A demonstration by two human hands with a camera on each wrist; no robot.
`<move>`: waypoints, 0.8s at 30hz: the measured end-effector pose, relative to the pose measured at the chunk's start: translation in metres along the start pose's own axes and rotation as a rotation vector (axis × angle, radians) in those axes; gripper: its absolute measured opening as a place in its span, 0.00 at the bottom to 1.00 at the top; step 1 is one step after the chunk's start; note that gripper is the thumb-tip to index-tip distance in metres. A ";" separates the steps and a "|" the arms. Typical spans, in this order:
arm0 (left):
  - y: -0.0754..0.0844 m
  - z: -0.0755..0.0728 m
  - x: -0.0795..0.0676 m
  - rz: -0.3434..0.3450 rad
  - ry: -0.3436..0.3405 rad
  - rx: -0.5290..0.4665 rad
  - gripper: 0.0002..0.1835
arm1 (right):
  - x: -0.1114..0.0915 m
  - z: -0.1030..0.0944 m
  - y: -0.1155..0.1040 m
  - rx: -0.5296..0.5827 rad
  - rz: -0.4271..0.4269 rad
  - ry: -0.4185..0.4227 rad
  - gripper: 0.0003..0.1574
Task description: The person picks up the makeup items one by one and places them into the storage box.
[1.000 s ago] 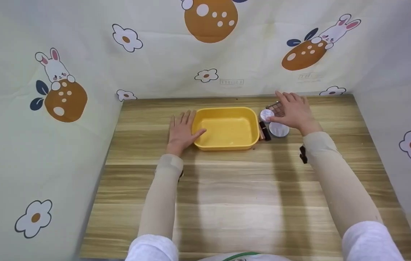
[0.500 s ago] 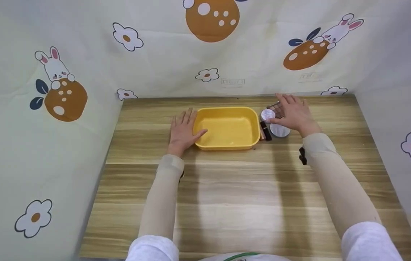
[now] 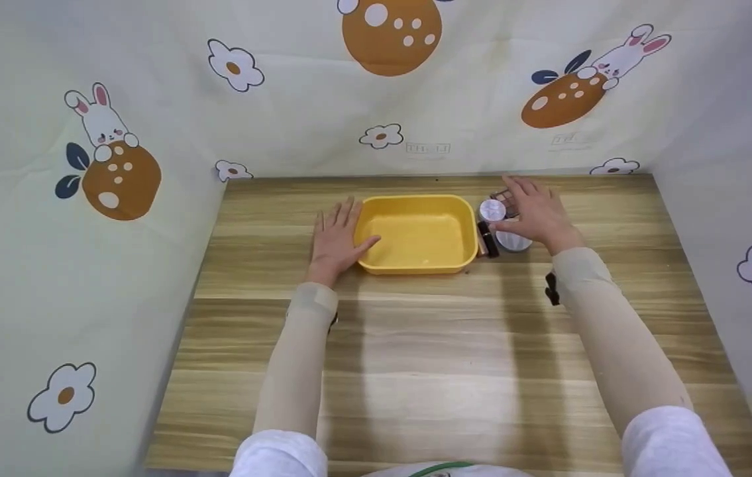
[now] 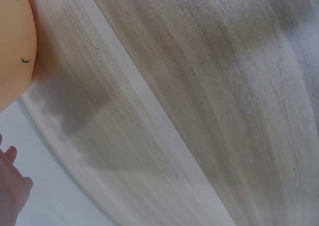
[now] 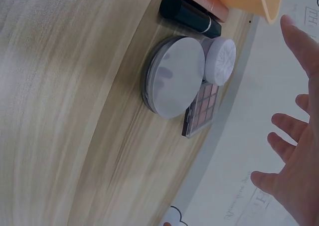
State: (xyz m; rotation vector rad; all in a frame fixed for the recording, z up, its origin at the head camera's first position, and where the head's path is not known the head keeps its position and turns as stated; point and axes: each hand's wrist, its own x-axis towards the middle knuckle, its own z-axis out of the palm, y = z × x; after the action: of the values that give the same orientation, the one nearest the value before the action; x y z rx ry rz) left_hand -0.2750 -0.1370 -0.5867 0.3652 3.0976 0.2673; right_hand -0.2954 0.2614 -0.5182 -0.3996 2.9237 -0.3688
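Observation:
My left hand lies with fingers spread along the left side of a yellow plastic basin, the thumb reaching over its rim. My right hand hovers over a group of cosmetics at the basin's right side, fingers spread, holding nothing. In the right wrist view this group shows plainly: a large round compact, a small round white case, an eyeshadow palette, a black lipstick tube and a small orange-pink box. The hand partly covers the palette and large compact in the head view.
The wood-grain table extends toward the person. A patterned cloth with rabbits and flowers rises behind the table's back edge and along both sides. The basin holds nothing.
My right hand has drawn back slightly toward the person, covering more of the large compact. The left hand stays at the basin, and the head view has shifted a little.

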 end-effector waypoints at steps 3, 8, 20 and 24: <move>0.000 0.000 0.000 -0.003 -0.005 0.016 0.47 | 0.000 0.002 0.000 -0.001 -0.004 -0.011 0.65; 0.000 0.001 0.000 -0.006 -0.015 0.029 0.47 | 0.003 0.005 0.002 -0.010 -0.013 -0.026 0.63; -0.001 0.002 0.002 0.008 0.007 0.015 0.47 | 0.007 0.013 0.005 -0.020 -0.043 -0.022 0.54; -0.001 0.005 0.001 0.010 0.007 0.008 0.47 | 0.008 0.019 0.006 -0.014 -0.042 -0.024 0.52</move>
State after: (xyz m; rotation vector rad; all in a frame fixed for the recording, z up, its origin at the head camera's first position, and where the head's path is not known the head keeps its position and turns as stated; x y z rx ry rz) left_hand -0.2763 -0.1372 -0.5915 0.3816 3.1058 0.2570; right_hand -0.3008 0.2604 -0.5392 -0.4652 2.8995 -0.3470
